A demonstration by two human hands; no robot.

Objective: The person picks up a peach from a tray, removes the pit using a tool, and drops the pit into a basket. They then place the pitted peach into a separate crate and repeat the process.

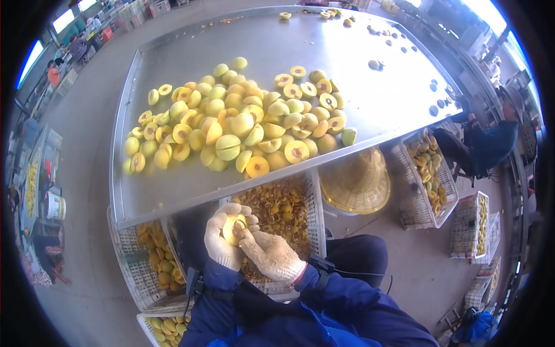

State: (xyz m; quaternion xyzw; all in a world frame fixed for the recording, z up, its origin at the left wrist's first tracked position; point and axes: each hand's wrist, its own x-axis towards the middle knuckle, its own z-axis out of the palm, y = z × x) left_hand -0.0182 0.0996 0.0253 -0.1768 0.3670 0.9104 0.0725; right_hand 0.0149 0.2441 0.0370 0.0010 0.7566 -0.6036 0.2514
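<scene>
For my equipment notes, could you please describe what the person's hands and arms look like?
The left hand and right hand wear off-white knitted gloves, the right one brownish, its pale cuff edged in red. The sleeves are dark blue. Black straps with small black devices sit near both wrists, with thin dark cables.

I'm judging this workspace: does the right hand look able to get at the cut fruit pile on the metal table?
Probably yes: the cut fruit pile starts just past the table's near rim, seemingly the only barrier. The right hand is busy at the fruit half in the left hand, though.
</scene>
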